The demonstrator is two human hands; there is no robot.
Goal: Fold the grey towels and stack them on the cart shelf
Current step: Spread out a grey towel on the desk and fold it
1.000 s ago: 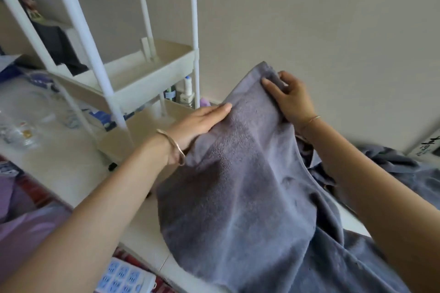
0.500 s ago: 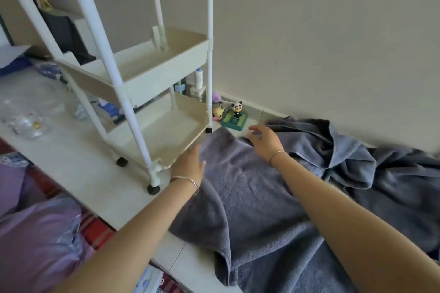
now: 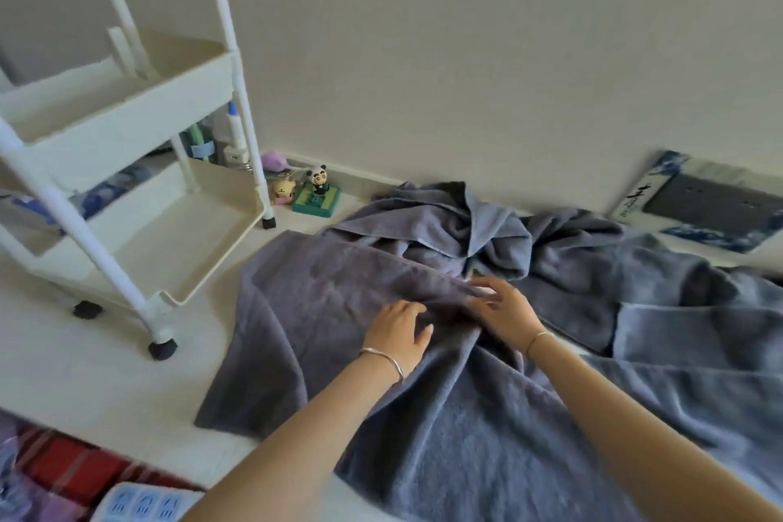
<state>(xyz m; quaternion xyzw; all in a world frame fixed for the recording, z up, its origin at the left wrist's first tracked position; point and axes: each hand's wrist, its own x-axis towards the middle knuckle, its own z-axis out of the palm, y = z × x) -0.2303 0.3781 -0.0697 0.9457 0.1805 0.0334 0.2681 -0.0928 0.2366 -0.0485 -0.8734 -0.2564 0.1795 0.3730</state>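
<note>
1. The pale tiled floor (image 3: 84, 373) carries everything here; there is no bench, and the person works low, against the wall.
2. The white cart (image 3: 127, 136) stands at the left on its castors. Its lower shelf (image 3: 169, 233) is just beside the work, and no folded towel shows on it yet.
3. A heap of grey towels (image 3: 593, 267) lies crumpled along the wall to the right, not yet sorted.
4. One grey towel (image 3: 305, 309) is the thing in hand. A second ago it hung in the air, held by its top edge. Half a second ago it was coming down near the cart. Now it lies spread on the floor, its far corner near the cart's foot and its near part running under both forearms, with creases through the middle.
5. The left hand (image 3: 398, 331) rests on the towel's middle with loose, nearly straight fingers, so its grip is released. The right hand (image 3: 504, 309) is just beside it, fingers spread over a raised ridge of cloth. It is motion-blurred, but nothing looks pinched, so I judge that grip released too.
6. Both hands have left the top edge and come inward. I take it that laying-out is over and smoothing or the first fold comes next, so the task is at an early stage.
7. A small panda figurine (image 3: 317, 178) sits by the wall behind the cart, apart from the towel.
</note>
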